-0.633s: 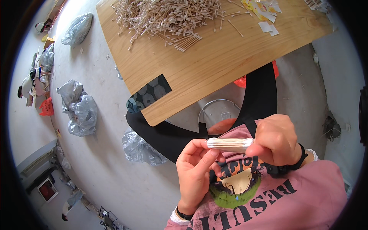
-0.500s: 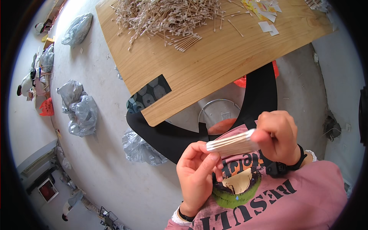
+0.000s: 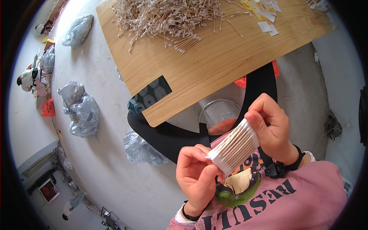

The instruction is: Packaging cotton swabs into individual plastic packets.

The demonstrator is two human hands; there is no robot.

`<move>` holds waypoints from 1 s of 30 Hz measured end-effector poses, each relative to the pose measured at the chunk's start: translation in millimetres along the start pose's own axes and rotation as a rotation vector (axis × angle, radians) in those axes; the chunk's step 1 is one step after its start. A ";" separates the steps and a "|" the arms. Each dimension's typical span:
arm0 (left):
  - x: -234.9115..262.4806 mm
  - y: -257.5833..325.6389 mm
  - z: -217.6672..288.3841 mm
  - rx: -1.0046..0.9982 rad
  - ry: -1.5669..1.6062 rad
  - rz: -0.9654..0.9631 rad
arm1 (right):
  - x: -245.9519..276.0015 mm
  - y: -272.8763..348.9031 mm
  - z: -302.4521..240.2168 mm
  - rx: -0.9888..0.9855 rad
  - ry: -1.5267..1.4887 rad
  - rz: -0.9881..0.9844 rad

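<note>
Between my two hands, above my lap, is a flat pack of cotton swabs (image 3: 236, 147) in clear wrapping, tilted with its right end higher. My left hand (image 3: 197, 174) pinches the lower left end between thumb and fingers. At the upper right end, my right hand (image 3: 270, 126) grips the pack with thumb and bent fingers. A large heap of loose cotton swabs (image 3: 165, 19) lies on the wooden table (image 3: 199, 69) in front of me. Beside the heap's near edge, several swabs (image 3: 186, 44) lie in a neat row.
Yellow and white packets (image 3: 262, 8) and small white paper pieces (image 3: 268, 28) lie at the table's far right. A dark patterned phone-like rectangle (image 3: 151, 95) rests at the near left corner. Grey plastic bags (image 3: 83, 115) sit on the floor at left. Other people (image 3: 30, 78) are at far left.
The swab pack has turned from edge-on to show its broad face and now slants more steeply. My right hand has moved up and slightly left; my left hand stays on its end.
</note>
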State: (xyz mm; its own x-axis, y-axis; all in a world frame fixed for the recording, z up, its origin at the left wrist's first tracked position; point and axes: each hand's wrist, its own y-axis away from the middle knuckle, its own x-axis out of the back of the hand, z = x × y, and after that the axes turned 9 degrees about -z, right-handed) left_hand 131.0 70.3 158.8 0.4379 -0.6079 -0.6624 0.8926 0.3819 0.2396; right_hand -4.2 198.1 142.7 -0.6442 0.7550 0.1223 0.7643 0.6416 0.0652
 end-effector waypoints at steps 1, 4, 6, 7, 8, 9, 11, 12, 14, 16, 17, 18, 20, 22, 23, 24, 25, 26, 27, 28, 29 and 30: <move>0.0 -0.9 1.2 0.018 0.089 0.000 | -0.2 0.2 1.2 -0.007 -0.033 -0.005; 0.3 -3.5 5.6 0.041 -0.026 -0.028 | -3.9 1.6 6.5 -0.091 -0.207 -0.041; -5.7 -4.5 9.7 0.068 -0.151 -0.033 | -8.6 -0.8 18.0 -0.271 -0.492 -0.170; -9.9 -4.6 11.3 0.098 -0.181 -0.035 | -12.3 -2.8 30.8 -0.374 -0.633 -0.265; -12.0 -5.7 11.6 0.126 -0.208 -0.038 | -19.3 -5.5 41.7 -0.430 -0.752 -0.377; -12.6 -7.3 11.2 0.124 -0.202 -0.044 | -20.7 -4.5 44.7 -0.606 -0.838 -0.472; -12.9 -9.7 10.2 0.147 -0.329 -0.090 | -23.9 -3.0 42.7 -0.674 -0.991 -0.602; -1.8 -9.5 10.6 0.102 -0.279 -0.233 | -23.5 -4.6 39.4 -0.726 -1.044 -0.634; -0.1 -11.0 14.1 0.090 -0.349 -0.237 | -26.0 -4.0 45.1 -0.742 -1.032 -0.629; -1.3 -11.4 16.1 0.082 -0.419 -0.242 | -27.0 -6.7 42.1 -0.745 -1.011 -0.610; -2.6 -10.7 17.5 0.112 -0.469 -0.205 | -26.6 -6.6 44.1 -0.744 -1.010 -0.609; -3.2 -10.3 18.4 0.142 -0.519 -0.167 | -26.3 -5.6 48.8 -0.744 -1.028 -0.615; -2.5 -10.8 18.7 0.169 -0.474 -0.157 | -25.9 -4.5 55.0 -0.743 -1.045 -0.620; 0.8 -11.8 18.6 0.195 -0.429 -0.147 | -25.7 -4.1 58.4 -0.733 -1.086 -0.652; 4.2 -13.2 18.8 0.183 -0.466 -0.198 | -25.7 -4.6 58.7 -0.731 -1.085 -0.651; 7.8 -14.7 19.1 0.171 -0.502 -0.248 | -26.0 -4.6 58.8 -0.798 -1.109 -0.638; 11.4 -17.1 20.6 0.170 -0.501 -0.251 | -26.4 -4.4 59.4 -0.866 -1.132 -0.624; 15.0 -21.0 23.5 0.094 -0.728 -0.298 | -26.6 -4.3 62.2 -0.862 -1.130 -0.628; 18.1 -24.9 24.0 0.016 -0.953 -0.344 | -25.2 -2.8 67.3 -0.825 -1.085 -0.560; 22.9 -29.4 16.6 -0.034 -0.884 -0.260 | -22.7 -1.7 70.6 -0.788 -1.039 -0.491; 26.3 -33.1 10.6 -0.087 -0.818 -0.165 | -14.7 -8.7 56.4 -0.741 -1.114 -0.440; 19.1 -37.7 8.5 0.006 -0.585 0.012 | -13.8 -14.2 53.3 -0.710 -1.169 -0.343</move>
State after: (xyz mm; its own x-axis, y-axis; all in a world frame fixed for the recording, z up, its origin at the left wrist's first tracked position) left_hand 106.6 38.4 143.2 0.4325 -0.8877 -0.1578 0.8873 0.3879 0.2496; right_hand -7.6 185.8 87.3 -0.1827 0.4770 -0.8597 0.1926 0.8749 0.4444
